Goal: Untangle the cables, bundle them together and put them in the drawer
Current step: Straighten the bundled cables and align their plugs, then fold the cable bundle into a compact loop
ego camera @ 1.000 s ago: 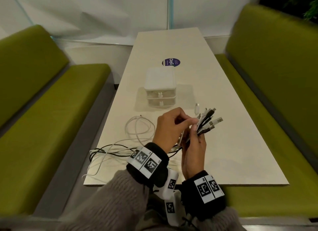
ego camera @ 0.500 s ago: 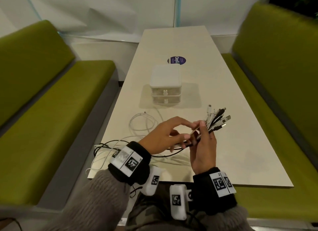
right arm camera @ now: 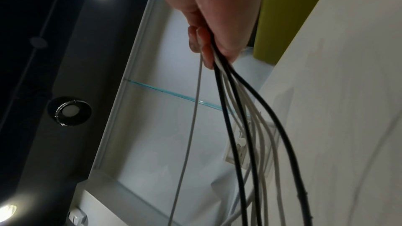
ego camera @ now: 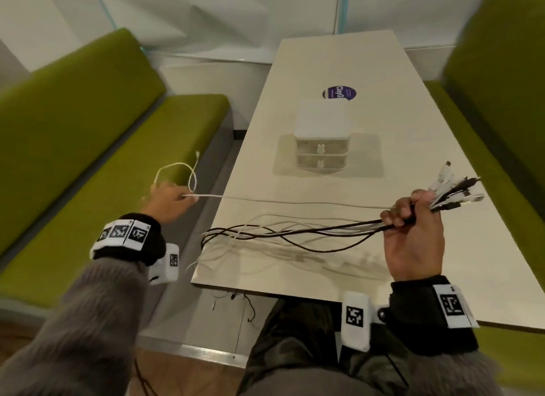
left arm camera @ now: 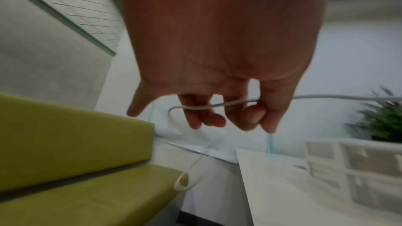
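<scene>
My right hand (ego camera: 413, 216) grips a bundle of black and white cables (ego camera: 309, 233) near their plug ends (ego camera: 454, 189), held above the table's right side. The cables (right arm camera: 243, 126) fan out from that fist (right arm camera: 208, 40) in the right wrist view. My left hand (ego camera: 169, 199) is out over the left bench and holds one white cable (ego camera: 295, 202) stretched taut across to the right hand. That cable (left arm camera: 217, 106) lies across the curled left fingers (left arm camera: 250, 116); its free end loops above the hand. A small white drawer unit (ego camera: 321, 139) stands mid-table, both drawers closed.
The beige table (ego camera: 339, 65) runs away from me between two green benches (ego camera: 118, 165). Cable slack hangs over the table's near left edge (ego camera: 206, 266). A round purple sticker (ego camera: 339, 93) lies behind the drawer unit.
My left hand has swung far left, off the table, pulling one white cable straight out of the bundle. My right hand has moved right with the plug ends.
</scene>
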A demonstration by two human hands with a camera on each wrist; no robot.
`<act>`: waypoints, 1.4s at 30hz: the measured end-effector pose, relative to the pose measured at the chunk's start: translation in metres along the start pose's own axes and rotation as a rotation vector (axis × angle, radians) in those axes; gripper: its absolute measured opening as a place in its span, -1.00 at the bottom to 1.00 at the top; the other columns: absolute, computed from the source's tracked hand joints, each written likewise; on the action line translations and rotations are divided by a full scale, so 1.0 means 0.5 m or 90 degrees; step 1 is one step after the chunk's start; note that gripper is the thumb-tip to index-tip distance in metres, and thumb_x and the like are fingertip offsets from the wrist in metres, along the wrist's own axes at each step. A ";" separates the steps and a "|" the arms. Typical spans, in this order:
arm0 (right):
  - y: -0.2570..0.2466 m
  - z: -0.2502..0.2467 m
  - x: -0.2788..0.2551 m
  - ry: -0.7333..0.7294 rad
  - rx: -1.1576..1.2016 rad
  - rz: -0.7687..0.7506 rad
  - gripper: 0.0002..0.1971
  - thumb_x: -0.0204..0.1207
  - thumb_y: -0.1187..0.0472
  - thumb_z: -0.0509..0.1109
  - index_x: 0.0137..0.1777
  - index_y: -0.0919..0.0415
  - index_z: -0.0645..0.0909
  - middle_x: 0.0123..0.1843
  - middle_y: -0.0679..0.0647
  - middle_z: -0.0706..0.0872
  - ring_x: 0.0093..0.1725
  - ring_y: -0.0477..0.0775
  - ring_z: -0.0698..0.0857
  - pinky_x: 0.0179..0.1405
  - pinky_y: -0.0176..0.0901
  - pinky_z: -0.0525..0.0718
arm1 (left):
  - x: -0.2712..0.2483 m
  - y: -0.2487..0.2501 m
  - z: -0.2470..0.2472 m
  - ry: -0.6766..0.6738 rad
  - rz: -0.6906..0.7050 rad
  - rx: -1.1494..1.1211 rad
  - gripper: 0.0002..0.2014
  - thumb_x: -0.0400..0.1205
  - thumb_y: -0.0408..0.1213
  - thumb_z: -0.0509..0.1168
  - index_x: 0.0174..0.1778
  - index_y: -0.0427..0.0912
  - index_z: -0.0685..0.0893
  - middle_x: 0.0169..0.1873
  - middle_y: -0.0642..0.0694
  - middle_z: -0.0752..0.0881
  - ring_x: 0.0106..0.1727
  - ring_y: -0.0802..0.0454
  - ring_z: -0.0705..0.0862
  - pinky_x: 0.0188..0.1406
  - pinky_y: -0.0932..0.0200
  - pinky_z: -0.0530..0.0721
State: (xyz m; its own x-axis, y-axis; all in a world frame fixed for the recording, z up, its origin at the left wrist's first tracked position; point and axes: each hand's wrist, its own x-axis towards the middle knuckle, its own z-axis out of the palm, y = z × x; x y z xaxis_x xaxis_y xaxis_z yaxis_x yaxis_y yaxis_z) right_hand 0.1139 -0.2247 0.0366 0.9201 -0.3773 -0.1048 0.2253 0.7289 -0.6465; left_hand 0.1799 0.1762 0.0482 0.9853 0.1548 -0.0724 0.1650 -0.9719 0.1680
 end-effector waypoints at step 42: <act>-0.014 0.022 -0.075 -0.181 -0.219 0.242 -0.69 0.46 -0.09 0.33 -0.06 0.18 0.63 0.02 0.21 0.78 0.08 0.12 0.73 0.15 0.07 0.60 | -0.228 0.417 0.040 -0.234 0.435 -0.204 -0.89 0.73 -0.25 -0.01 0.07 -0.12 0.40 -0.34 0.09 0.49 -0.33 0.12 0.45 -0.24 0.11 0.38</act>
State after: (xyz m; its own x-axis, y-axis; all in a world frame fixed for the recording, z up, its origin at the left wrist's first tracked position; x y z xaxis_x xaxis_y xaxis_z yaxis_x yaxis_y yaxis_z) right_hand 0.0811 -0.2094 0.0533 0.9765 0.0776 -0.2011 -0.2109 0.5373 -0.8166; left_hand 0.1011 -0.0477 0.0717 0.8054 -0.5708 -0.1599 -0.4031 -0.7252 0.5582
